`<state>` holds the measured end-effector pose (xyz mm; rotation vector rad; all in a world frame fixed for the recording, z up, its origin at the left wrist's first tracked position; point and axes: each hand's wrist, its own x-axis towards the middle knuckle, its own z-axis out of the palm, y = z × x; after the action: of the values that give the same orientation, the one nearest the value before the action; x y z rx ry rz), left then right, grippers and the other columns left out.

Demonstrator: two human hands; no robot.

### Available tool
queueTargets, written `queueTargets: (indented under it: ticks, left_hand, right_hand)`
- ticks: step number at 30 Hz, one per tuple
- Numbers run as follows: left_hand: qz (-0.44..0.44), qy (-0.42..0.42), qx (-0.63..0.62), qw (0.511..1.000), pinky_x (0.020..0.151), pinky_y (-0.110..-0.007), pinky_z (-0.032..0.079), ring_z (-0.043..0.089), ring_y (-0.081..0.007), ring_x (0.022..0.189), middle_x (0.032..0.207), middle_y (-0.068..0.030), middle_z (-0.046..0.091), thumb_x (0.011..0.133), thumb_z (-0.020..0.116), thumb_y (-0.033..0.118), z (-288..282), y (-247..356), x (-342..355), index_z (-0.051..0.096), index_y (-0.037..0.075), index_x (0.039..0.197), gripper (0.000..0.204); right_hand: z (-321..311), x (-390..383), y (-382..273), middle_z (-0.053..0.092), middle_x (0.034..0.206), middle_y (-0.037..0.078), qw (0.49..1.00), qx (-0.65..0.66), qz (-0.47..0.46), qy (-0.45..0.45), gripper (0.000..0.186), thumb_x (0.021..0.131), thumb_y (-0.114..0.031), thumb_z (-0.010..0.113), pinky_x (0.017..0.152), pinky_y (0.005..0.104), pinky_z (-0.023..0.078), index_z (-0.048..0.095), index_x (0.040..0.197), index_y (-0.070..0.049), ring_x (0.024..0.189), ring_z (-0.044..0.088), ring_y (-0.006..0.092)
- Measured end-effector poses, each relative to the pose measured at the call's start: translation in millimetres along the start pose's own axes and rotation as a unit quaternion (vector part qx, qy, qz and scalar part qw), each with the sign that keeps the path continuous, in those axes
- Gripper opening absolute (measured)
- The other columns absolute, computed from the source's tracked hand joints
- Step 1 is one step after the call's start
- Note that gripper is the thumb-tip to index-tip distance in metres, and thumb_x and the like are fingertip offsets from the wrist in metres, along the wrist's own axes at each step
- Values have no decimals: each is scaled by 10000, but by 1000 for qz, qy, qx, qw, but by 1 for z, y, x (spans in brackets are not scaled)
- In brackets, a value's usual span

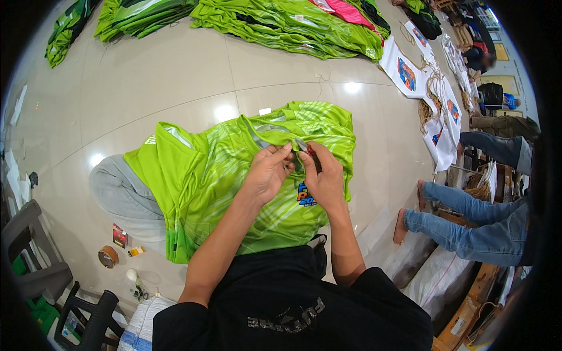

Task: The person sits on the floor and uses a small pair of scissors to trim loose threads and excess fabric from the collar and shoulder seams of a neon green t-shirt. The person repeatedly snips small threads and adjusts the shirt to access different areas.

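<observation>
Your left hand [268,171] and right hand [323,178] were close together — both pinched the collar of the bright green jersey [216,175]. The jersey lay spread over your lap, above the shiny tiled floor [175,76] — green shirt piles [287,23] sat far off.

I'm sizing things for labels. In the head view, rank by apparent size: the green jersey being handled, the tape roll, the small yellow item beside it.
1. Green jersey, by far the largest.
2. Tape roll.
3. Yellow item, smallest.
All lie at a similar distance on the floor, so the order seems sound.
</observation>
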<state>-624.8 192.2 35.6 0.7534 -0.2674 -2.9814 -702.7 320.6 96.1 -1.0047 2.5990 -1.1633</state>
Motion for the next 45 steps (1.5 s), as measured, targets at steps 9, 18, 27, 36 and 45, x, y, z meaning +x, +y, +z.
queueTargets:
  ticks: [9,18,27,36,45]
  left_hand:
    - [15,8,5,1000,794,-307,492,594,-121,854,916,-19,645,988,690,143,4,0,-2,619,92,967,90]
    - [111,63,157,979,850,-294,512,625,-119,903,1013,-33,676,985,688,132,12,1,-7,621,60,1081,137]
    - [435,240,708,503,980,-358,497,673,-222,1049,1246,-177,668,965,708,213,-24,74,-30,588,-41,1281,423]
    - [206,228,766,564,901,-466,527,664,-378,1058,1200,-230,644,886,717,359,-7,68,-2,471,-12,1422,697]
    - [244,213,749,578,822,-478,508,638,-377,914,1039,-204,643,861,609,71,-43,74,2,551,4,1295,443]
  right_hand:
    - [0,-5,6,707,964,205,997,31,76,14,305,965,-142,697,741,390,551,614,1202,30,857,719,316]
    - [7,-5,-4,691,881,149,995,2,94,-16,447,860,-115,759,694,365,538,577,1260,-39,798,699,250]
    - [10,0,14,684,769,178,996,2,93,-4,207,844,-56,707,632,370,523,665,1045,-28,680,688,308]
    - [4,4,-1,476,613,70,994,41,98,24,168,937,-104,697,533,298,367,600,850,2,563,408,146]
    - [-11,4,1,411,613,-18,990,82,95,64,231,965,-122,692,522,268,297,578,799,-10,589,341,71]
